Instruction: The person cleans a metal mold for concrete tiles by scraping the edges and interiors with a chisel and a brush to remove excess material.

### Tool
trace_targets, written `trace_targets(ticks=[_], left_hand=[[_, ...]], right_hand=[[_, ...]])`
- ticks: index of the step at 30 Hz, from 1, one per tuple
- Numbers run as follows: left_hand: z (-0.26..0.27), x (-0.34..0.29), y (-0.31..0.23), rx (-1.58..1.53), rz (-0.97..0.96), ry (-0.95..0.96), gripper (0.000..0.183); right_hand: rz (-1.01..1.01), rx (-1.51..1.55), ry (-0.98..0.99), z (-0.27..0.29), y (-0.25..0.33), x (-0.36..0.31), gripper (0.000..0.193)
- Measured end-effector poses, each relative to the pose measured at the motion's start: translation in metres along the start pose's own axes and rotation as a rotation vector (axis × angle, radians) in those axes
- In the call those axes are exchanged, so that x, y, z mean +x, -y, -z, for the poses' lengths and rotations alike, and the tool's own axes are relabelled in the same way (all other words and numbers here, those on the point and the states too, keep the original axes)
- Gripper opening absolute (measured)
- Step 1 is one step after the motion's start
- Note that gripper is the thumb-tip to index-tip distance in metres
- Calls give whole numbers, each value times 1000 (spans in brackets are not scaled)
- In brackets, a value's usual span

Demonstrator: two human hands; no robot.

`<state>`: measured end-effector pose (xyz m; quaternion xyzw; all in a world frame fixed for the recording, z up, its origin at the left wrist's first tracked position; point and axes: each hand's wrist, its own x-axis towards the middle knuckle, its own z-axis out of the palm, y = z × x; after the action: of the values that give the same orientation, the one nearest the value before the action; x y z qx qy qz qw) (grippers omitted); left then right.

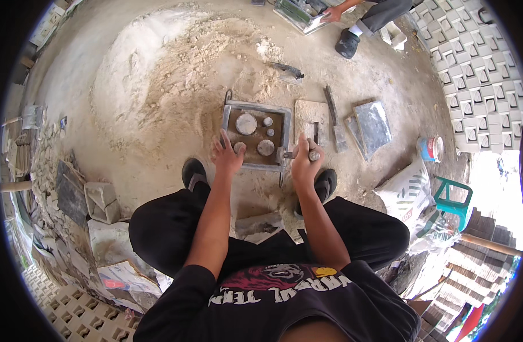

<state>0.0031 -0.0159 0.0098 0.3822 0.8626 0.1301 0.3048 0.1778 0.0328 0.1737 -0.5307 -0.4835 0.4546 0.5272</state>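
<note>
Between my feet lies a square metal-framed mould (pixel 256 166) packed with damp grey-brown material. Several round pale discs of different sizes sit in it, the largest disc (pixel 246 123) towards the far side. My left hand (pixel 228 157) reaches over the near left corner, fingers spread, touching or just above a small disc (pixel 240 147). Beside the right edge of the frame, my right hand (pixel 306 164) is closed round a hand tool (pixel 314 155) with a round-ended handle. A short metal part shows left of that fist; the tool's exact kind is unclear.
A sandy powder heap (pixel 176 74) spreads at the far left. Right of the mould lie a slotted board (pixel 311 117), a long flat bar (pixel 333 114) and grey plates (pixel 371 128). Further right stand a paint can (pixel 430 149), a sack (pixel 407 191) and a green stool (pixel 452 199). Another person's hand (pixel 331 14) works at the top.
</note>
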Motion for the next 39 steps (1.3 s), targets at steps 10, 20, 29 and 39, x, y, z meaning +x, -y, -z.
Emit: trace_targets(ticks=[10,20,29,39], left_hand=[[-2,-5,-1,-5,-25,-25,99],[3,-9,-8,-28,-5,14,98],[0,-7,-8,-9,6,21,99],[-1,-4,-4,37,0,-6,99]], right_hand=[[31,-74,64,5,-15,-7,38],[121,-171,115,32,-59,14,36],[177,-143,59,15,-35,4,35],[112,20,7,5,-41,53,41]])
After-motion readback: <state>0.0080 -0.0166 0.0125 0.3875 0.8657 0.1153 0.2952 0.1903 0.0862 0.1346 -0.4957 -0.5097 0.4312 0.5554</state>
